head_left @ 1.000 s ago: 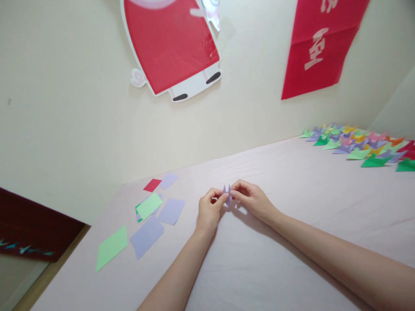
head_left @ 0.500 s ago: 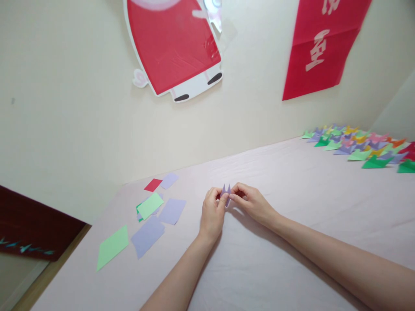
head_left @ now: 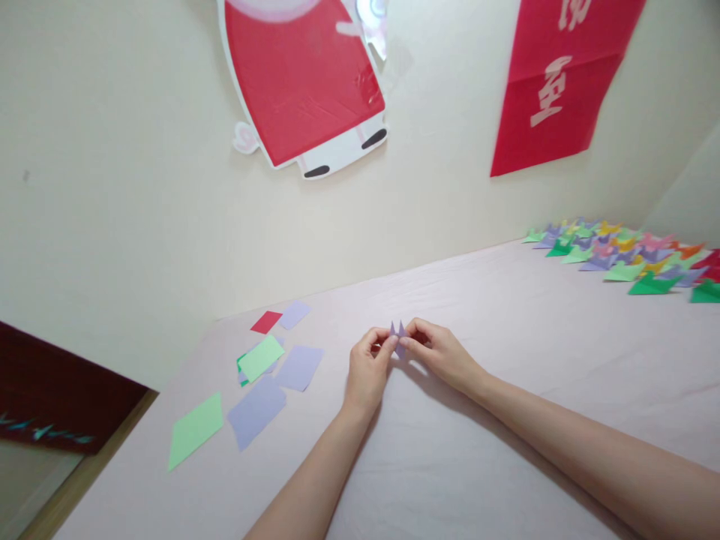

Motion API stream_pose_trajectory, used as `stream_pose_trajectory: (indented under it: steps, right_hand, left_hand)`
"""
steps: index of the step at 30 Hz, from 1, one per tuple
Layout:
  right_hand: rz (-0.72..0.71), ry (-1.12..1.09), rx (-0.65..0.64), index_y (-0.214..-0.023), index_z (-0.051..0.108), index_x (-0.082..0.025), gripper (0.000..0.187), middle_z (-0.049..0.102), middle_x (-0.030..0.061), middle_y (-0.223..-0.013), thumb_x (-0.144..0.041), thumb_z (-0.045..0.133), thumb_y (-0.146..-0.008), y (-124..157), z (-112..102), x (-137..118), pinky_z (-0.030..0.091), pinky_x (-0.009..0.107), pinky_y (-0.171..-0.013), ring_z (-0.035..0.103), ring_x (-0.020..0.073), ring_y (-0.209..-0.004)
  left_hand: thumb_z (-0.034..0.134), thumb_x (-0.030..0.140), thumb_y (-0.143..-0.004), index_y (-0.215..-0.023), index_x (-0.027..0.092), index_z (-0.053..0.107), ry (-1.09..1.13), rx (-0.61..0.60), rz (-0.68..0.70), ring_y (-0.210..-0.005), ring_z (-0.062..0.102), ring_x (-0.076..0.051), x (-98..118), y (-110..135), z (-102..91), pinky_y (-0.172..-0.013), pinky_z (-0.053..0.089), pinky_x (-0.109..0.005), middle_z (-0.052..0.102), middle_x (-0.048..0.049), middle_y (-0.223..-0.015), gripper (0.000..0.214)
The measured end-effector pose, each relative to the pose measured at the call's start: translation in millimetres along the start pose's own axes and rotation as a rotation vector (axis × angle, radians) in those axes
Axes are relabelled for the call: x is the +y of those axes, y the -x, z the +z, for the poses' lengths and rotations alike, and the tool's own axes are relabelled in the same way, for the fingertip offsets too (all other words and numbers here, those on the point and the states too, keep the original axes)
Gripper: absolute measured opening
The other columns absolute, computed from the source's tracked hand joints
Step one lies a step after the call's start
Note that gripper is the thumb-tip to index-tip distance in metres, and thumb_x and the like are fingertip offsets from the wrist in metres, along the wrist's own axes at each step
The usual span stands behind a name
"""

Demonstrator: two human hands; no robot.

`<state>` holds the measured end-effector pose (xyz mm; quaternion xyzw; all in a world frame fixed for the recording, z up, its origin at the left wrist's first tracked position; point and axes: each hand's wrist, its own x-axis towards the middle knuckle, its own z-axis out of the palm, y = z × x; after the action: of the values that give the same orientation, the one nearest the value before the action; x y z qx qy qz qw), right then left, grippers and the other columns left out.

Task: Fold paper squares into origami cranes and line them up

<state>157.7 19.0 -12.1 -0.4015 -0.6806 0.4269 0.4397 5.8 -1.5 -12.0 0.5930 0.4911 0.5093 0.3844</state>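
Wall (head_left: 140, 225): cream-coloured, filling the upper half of the view.
Cloth-covered surface (head_left: 506, 487): pale pink, lightly wrinkled, stretching from the foot of the wall towards the viewer.
Cartoon cutout (head_left: 304, 82): red and white with two black feet, fixed to the wall at upper centre, its top out of view.
Red banner (head_left: 562, 127): on the wall at upper right, bearing pale brush-like characters and a crease across it.
Dark red-brown panel (head_left: 56, 390): at lower left, beyond the surface's edge, with small pale-blue shapes, blurred, along its lower part.
Right hand (head_left: 442, 354): reaches in from the right, thumb and fingers pinching the right side of a small piece of folded lilac paper (head_left: 400, 351).
Left hand (head_left: 368, 367): comes up from below, thumb and fingers pinching the same paper's left side.
Folded paper figures (head_left: 652, 283): crane-like, grouped at far right in green, lilac, yellow, orange, pink and red.
Loose paper: spread left of the hands; a light green sheet (head_left: 196, 431) lies nearest the edge, lilac sheets (head_left: 257, 412) beside it, another light green sheet (head_left: 262, 358) overlaps darker green and lilac ones, and a small red sheet (head_left: 266, 322) lies near the wall.
Folded lilac paper: held between both hands at centre, just above the cloth or touching it, I cannot tell which; two narrow points stand upright side by side.
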Motion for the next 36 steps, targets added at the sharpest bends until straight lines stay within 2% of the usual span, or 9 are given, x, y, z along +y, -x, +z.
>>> stream_pose_trajectory:
  steps: [4, 8, 12, 16, 24, 36]
  right_hand:
    - [-0.008, 0.042, 0.033, -0.069, 0.052, -0.02, 0.023, 0.054, -0.0023, -0.065, -0.038, 0.056, -0.083, -0.2, -3.3, 1.6, 0.039, 0.026, -0.06, 0.05, 0.0139, -0.063]
    - [-0.012, 0.047, 0.007, -0.069, 0.053, -0.019, 0.021, 0.055, -0.0021, -0.065, -0.035, 0.056, -0.083, -0.8, -4.5, 1.3, 0.039, 0.026, -0.06, 0.05, 0.014, -0.063]
    - [-0.005, -0.017, -0.016, -0.074, 0.057, -0.019, 0.019, 0.055, -0.0017, -0.071, -0.037, 0.06, -0.08, -2.4, -2.6, 3.1, 0.04, 0.025, -0.061, 0.051, 0.0139, -0.066]
    - [0.031, -0.087, -0.007, -0.066, 0.057, -0.018, 0.025, 0.052, -0.003, -0.064, -0.04, 0.063, -0.077, -4.0, -3.6, 5.4, 0.037, 0.025, -0.061, 0.047, 0.0134, -0.064]
    - [0.087, -0.155, -0.012, -0.065, 0.062, -0.017, 0.026, 0.056, -0.0028, -0.061, -0.042, 0.066, -0.073, -5.3, -6.9, 4.6, 0.038, 0.025, -0.061, 0.048, 0.0131, -0.062]
    - [0.104, -0.189, -0.024, -0.066, 0.057, -0.018, 0.03, 0.054, -0.0026, -0.063, -0.045, 0.063, -0.075, -5.2, -5.2, 4.3, 0.039, 0.026, -0.061, 0.048, 0.0131, -0.062]
  left_hand:
    - [0.061, 0.032, -0.084, -0.086, 0.018, 0.068, 0.007, 0.026, -0.002, -0.077, 0.059, -0.016, -2.6, -2.2, -1.7, -0.07, 0.043, -0.025, 0.068, -0.001, -0.082, 0.016]
    - [0.062, 0.031, -0.083, -0.081, 0.018, 0.068, -0.007, 0.041, 0.004, -0.076, 0.058, -0.015, -1.9, -3.1, -4.3, -0.071, 0.043, -0.025, 0.067, -0.0005, -0.08, 0.014]
    - [0.064, 0.031, -0.081, -0.079, 0.018, 0.069, -0.01, 0.031, 0.002, -0.075, 0.057, -0.015, -0.7, -1.8, -3.9, -0.07, 0.042, -0.025, 0.067, -0.0007, -0.079, 0.014]
    - [0.065, 0.03, -0.08, -0.078, 0.018, 0.069, -0.007, 0.028, 0.0, -0.075, 0.057, -0.015, -0.4, -2.5, -2.5, -0.071, 0.041, -0.025, 0.067, -0.0008, -0.079, 0.012]
    - [0.066, 0.032, -0.079, -0.08, 0.019, 0.069, 0.06, 0.05, -0.038, -0.072, 0.055, -0.014, -1.5, -3.9, -1.9, -0.069, 0.041, -0.024, 0.067, 0.0003, -0.078, 0.014]
    - [0.063, 0.033, -0.08, -0.08, 0.017, 0.067, 0.09, 0.066, -0.064, -0.07, 0.056, -0.014, 1.6, -1.4, 4.4, -0.067, 0.042, -0.024, 0.067, -0.0005, -0.076, 0.017]
